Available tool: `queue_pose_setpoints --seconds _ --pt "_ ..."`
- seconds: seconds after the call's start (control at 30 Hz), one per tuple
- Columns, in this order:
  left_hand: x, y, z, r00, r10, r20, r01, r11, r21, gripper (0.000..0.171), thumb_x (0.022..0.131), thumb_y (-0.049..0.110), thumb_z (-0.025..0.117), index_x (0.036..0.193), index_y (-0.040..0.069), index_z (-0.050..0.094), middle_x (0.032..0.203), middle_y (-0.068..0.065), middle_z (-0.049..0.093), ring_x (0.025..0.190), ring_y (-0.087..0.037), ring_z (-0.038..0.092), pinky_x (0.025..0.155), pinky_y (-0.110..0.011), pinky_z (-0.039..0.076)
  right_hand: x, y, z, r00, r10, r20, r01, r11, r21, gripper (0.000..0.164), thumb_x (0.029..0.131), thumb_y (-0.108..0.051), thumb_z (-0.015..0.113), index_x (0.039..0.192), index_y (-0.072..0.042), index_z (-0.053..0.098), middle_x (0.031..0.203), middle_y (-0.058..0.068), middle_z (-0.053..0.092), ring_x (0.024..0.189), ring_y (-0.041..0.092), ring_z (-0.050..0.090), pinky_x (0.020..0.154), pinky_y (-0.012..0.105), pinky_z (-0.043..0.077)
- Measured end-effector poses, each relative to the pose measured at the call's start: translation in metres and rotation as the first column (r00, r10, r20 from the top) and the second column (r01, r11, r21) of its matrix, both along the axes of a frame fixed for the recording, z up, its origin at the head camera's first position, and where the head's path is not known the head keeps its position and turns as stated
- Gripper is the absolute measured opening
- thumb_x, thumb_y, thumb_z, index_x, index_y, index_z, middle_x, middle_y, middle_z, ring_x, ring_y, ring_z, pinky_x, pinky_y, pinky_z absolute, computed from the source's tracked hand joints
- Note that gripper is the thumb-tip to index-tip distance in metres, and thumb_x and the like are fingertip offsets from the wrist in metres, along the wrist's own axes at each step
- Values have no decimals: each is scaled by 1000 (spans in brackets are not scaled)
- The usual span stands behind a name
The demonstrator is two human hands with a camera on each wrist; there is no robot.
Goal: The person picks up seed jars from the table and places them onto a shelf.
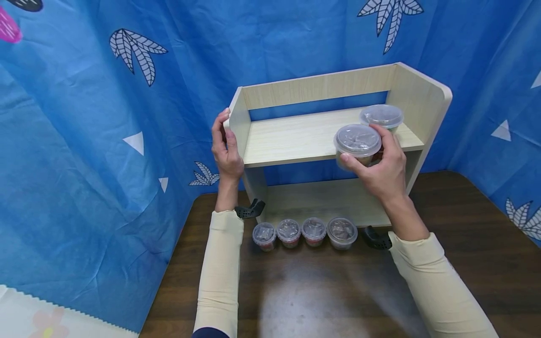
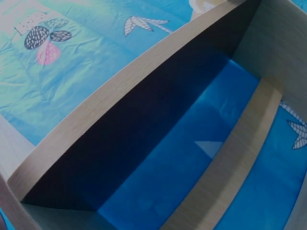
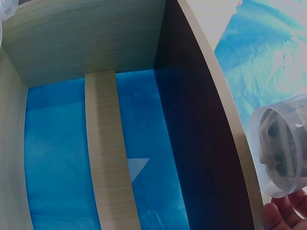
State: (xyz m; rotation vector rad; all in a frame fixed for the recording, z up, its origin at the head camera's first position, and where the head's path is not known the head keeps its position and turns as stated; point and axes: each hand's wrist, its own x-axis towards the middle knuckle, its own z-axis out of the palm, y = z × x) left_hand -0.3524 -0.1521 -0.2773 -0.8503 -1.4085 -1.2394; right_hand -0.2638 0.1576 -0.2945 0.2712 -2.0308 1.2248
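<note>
A pale wooden two-tier shelf (image 1: 291, 136) stands on the table. My left hand (image 1: 228, 157) grips the front edge of its left side panel, thumb on the near side; the fingertips are partly hidden behind it. My right hand (image 1: 384, 171) holds a round clear plastic tub (image 1: 358, 141) with a lid, thumb on one side and fingers on the other. That tub is at the front edge of the upper board, and whether it touches is unclear. Behind it, a second lidded tub (image 1: 382, 115) sits at the upper board's right end. The right wrist view shows the held tub (image 3: 283, 148) from below.
Several small lidded cups stand in a row before the lower board (image 1: 317, 202), among them a left-end cup (image 1: 264, 236) and a larger right-end one (image 1: 342, 233). A blue patterned curtain (image 1: 190, 56) hangs behind the dark wooden table (image 1: 304, 291).
</note>
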Motion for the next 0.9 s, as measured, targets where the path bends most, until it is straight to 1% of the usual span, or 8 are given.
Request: queue_pose_setpoints --seconds 0.1,0.17,0.27,0.33,0.4,0.63,0.9 --pt "1 1 0 1000 -1 5 1 1000 -1 35 97 -3 37 131 -9 44 137 -27 48 122 -41 51 102 -44 45 0 1 2 1000 4 17 -5 1000 16 78 79 -31 79 146 -10 45 131 17 52 104 25 51 81 18 41" --pt "2 1 0 1000 -1 8 1 1000 -1 35 96 -4 37 131 -9 44 137 -28 48 122 -41 51 102 -44 45 0 1 3 999 8 31 -9 1000 30 79 79 -32 78 147 -10 44 133 17 52 106 25 51 84 23 42" --pt "3 2 1 1000 -2 11 2 1000 -1 36 96 -5 37 131 -9 44 137 -28 47 122 -41 50 102 -44 45 0 1 6 999 14 51 -16 999 42 80 80 -35 78 148 -10 42 135 16 51 110 27 51 92 38 46" --pt "3 2 1 1000 -2 10 2 1000 -1 36 96 -6 37 131 -9 44 137 -28 48 123 -41 50 102 -45 44 -1 1 7 998 20 63 -23 999 48 81 80 -36 78 148 -10 42 137 16 50 114 29 51 97 48 46" --pt "3 2 1 1000 -5 8 5 1000 1 36 96 -6 37 131 -10 43 137 -28 47 123 -41 50 103 -45 44 -2 0 9 997 24 74 -28 998 49 81 80 -36 78 148 -10 41 138 17 50 115 30 51 98 54 46" --pt "3 1 0 1000 1 0 -1 1000 0 34 97 -4 37 131 -10 44 137 -27 48 123 -39 51 102 -45 44 -5 0 11 994 19 107 -26 997 67 81 81 -38 76 148 -9 41 138 19 48 114 33 50 96 55 46" --pt "1 1 0 1000 3 1 -3 1000 0 34 99 -1 37 131 -9 44 138 -27 48 124 -38 51 102 -45 44 -6 -1 13 992 28 122 -36 997 62 82 82 -38 75 149 -8 39 139 21 47 117 34 49 99 56 44"
